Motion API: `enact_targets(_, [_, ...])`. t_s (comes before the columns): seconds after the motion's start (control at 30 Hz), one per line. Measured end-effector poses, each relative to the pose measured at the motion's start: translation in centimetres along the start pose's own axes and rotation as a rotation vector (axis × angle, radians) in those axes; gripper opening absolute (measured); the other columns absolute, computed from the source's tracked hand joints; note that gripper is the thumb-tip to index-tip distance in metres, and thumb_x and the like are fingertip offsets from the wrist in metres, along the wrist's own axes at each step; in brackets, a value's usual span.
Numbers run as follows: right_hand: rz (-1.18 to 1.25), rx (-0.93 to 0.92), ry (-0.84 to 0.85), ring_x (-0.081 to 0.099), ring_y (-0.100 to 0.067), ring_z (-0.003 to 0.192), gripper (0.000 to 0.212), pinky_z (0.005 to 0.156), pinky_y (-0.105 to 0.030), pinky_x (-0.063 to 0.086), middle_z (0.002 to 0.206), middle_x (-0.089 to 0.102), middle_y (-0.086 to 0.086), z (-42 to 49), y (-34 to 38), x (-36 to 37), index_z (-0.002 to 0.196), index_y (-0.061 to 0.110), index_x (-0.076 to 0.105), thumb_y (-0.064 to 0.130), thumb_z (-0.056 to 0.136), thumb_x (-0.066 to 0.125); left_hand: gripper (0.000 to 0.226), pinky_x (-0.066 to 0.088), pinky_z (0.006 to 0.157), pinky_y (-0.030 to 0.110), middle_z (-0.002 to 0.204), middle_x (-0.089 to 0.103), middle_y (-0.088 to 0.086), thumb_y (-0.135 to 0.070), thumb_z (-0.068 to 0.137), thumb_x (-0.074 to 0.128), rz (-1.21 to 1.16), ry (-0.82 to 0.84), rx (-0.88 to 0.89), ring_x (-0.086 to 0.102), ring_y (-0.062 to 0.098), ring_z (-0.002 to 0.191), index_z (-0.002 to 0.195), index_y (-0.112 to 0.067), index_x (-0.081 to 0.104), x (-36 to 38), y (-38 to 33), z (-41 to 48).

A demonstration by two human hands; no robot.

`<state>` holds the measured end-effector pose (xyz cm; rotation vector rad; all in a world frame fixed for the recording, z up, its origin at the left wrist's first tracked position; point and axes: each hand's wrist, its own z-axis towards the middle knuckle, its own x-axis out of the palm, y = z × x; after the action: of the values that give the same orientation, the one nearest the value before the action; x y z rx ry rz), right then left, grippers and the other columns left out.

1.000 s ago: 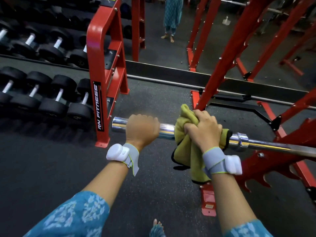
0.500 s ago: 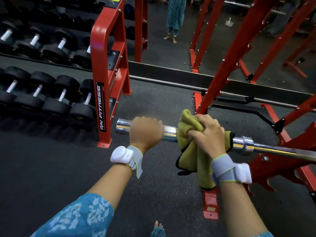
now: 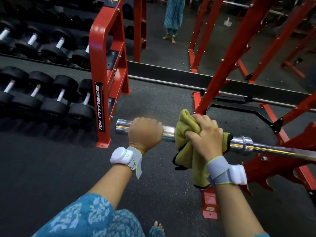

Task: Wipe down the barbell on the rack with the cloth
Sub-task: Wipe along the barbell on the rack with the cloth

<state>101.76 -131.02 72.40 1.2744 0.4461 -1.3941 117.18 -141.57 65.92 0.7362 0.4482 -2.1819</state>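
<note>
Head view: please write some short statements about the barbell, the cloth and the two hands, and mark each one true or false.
1. The left hand grips the bare barbell. True.
2. The right hand holds the cloth bunched on the barbell. True.
3. The cloth is blue. False: it is yellow-green.
4. Plates are loaded on the barbell's free end. False: that end is bare.
5. Dumbbells are racked on the person's right. False: the dumbbells are on the left.
</note>
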Motion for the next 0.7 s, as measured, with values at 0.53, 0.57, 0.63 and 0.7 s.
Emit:
enact_targets(0.53, [0.043, -0.122, -0.062, 0.051, -0.031, 0.084, 0.055, 0.068, -0.035, 0.028, 0.091, 0.059, 0.001, -0.4, 0.2, 0.7, 0.102, 0.026, 0.065, 0.051, 0.059, 0.043, 0.037, 0.036, 0.053, 0.033, 0.05, 0.052, 0.006, -0.03, 0.084, 0.045, -0.134, 0.167, -0.072, 0.05, 0.027, 0.046, 0.054, -0.011, 0.055, -0.6, 0.0, 0.4])
enact_targets(0.57, [0.024, -0.06, -0.059, 0.05, -0.031, 0.087, 0.056, 0.068, -0.034, 0.025, 0.091, 0.057, 0.001, -0.2, 0.5, 0.7, 0.101, 0.027, 0.064, 0.053, 0.058, 0.039, 0.039, 0.039, 0.054, 0.034, 0.052, 0.054, 0.006, -0.032, 0.085, 0.044, -0.202, 0.177, -0.093, 0.052, 0.028, 0.049, 0.057, -0.009, 0.057, -0.8, 0.4, 0.4])
enact_targets(0.63, [-0.047, 0.03, -0.022, 0.047, -0.03, 0.093, 0.058, 0.07, -0.034, 0.022, 0.094, 0.055, 0.001, 0.5, 1.6, 1.0, 0.101, 0.026, 0.061, 0.054, 0.057, 0.034, 0.043, 0.044, 0.057, 0.036, 0.059, 0.06, 0.008, -0.035, 0.088, 0.04, -0.307, 0.183, -0.172, 0.057, 0.03, 0.056, 0.064, -0.007, 0.062, -1.5, 1.7, 0.7])
enact_targets(0.7, [-0.105, 0.081, 0.048, 0.046, -0.03, 0.099, 0.056, 0.075, -0.037, 0.024, 0.1, 0.054, 0.0, 1.3, 2.7, 1.2, 0.102, 0.024, 0.058, 0.053, 0.06, 0.034, 0.047, 0.044, 0.057, 0.036, 0.061, 0.062, 0.011, -0.038, 0.089, 0.038, -0.325, 0.156, -0.288, 0.058, 0.032, 0.06, 0.064, -0.006, 0.062, -2.8, 3.1, 1.3])
